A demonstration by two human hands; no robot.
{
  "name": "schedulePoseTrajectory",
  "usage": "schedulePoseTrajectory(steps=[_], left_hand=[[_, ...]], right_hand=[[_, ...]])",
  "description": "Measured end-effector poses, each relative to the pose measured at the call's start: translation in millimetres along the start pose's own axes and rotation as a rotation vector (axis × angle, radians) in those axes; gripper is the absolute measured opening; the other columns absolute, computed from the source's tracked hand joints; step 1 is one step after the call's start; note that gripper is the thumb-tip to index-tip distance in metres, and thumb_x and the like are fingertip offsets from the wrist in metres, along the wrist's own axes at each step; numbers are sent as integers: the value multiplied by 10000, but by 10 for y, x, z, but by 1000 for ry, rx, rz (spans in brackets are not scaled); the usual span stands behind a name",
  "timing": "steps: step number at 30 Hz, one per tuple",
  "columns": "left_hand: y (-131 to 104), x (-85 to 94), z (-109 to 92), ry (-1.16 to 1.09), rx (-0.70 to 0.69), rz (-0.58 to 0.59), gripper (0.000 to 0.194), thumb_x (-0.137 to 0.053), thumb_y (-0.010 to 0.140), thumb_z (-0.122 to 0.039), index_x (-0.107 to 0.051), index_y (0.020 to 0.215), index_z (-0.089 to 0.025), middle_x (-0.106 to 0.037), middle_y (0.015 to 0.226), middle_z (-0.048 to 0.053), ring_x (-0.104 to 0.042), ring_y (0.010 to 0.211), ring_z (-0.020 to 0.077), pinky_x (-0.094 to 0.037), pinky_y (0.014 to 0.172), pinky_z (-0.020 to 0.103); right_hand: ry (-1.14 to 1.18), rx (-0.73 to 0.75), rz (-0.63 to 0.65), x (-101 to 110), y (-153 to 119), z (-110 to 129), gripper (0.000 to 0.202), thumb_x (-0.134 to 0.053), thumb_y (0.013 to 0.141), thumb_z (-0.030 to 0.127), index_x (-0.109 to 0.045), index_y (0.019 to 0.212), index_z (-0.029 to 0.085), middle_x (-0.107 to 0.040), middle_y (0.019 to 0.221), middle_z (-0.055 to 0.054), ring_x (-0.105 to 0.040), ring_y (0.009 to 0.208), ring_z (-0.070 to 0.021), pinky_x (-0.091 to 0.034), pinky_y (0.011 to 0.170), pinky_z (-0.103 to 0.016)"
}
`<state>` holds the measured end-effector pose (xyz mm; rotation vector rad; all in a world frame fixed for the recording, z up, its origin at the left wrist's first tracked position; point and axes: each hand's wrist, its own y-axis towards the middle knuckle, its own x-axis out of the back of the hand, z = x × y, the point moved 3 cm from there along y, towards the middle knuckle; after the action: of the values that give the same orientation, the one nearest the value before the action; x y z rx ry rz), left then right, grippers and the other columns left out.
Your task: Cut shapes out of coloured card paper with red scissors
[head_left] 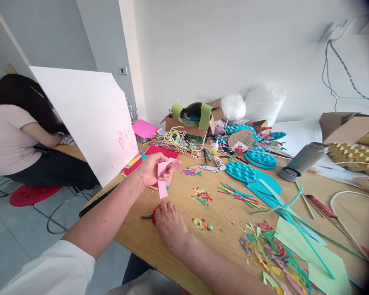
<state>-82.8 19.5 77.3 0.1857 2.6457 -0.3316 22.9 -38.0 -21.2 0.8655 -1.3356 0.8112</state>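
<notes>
Raised over the table's left part, my left hand [152,169] has its fingers closed on pink paper [162,189], with a strip hanging down. Below it, my right hand [170,223] rests low over the tabletop on a red-handled tool [154,214], its metal tip [146,216] pointing left. Most of the handle is hidden under the fingers. To the right lie a pile of small red and green paper bits [202,196] and a pile of round coloured bits [203,224].
Coloured strips [241,196], paper scraps [276,254], a metal bottle [304,161] and blue egg-carton pieces [241,171] cover the right side. A white board [92,119] stands at left; beyond it a person [15,127] sits. A box [187,125] is at the back.
</notes>
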Motion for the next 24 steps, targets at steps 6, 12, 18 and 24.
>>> schedulePoseTrajectory(steps=[6, 12, 18, 24], left_hand=[[-188, 143, -233, 216, 14, -100, 284, -609, 724, -240, -714, 914, -57, -594, 605, 79, -400, 449, 84, -218, 379, 217], [-238, 259, -378, 504, -40, -110, 238, -579, 676, -99, -725, 857, -50, -705, 729, 144, -563, 530, 122, -423, 506, 238], [-231, 352, -417, 501, 44, -27, 229, -617, 722, -92, -689, 938, -72, -736, 918, 187, -695, 878, 258, -501, 878, 426], [-252, 486, -410, 429, 53, -93, 444, -500, 613, 19, -702, 1000, -61, -736, 953, 177, -704, 884, 290, -484, 926, 489]], right_hand=[[-15, 18, 0, 16, 56, 11, 218, -478, 874, 61, -676, 966, 54, -648, 931, -184, -591, 898, -280, -501, 741, -395], [-17, -8, 59, 85, 56, -45, 237, -473, 865, 43, -679, 983, 40, -663, 945, -207, -612, 930, -284, -490, 746, -375], [51, 48, 140, 116, -5, -153, 220, -536, 824, 120, -702, 959, 69, -693, 956, -194, -647, 924, -277, -486, 763, -350], [491, -139, 147, 114, -123, -389, 219, -592, 723, 223, -653, 911, 127, -693, 874, -124, -643, 760, -230, -438, 585, -283]])
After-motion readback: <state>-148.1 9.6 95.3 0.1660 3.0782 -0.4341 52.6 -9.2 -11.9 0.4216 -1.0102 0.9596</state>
